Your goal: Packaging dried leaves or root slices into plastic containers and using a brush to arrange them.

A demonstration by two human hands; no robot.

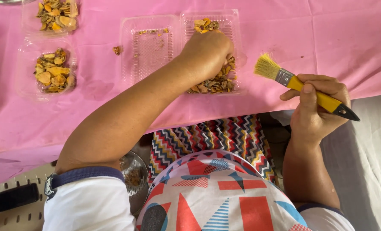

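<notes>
Home food-prep spot (prob.): pink tablecloth [327, 38], clear plastic trays [150, 47] w/ dried pieces [53, 72].

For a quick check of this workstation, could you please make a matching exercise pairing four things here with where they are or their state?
Things:
1. paintbrush
2. left hand
3. nearly empty clear tray
4. pink cloth

Places or states:
A. covers the table
B. reaching into the tray of dried orange pieces
C. held in the right hand
D. lies just left of the tray being reached into, holding only a few crumbs

Pairs: 1-C, 2-B, 3-D, 4-A
</notes>
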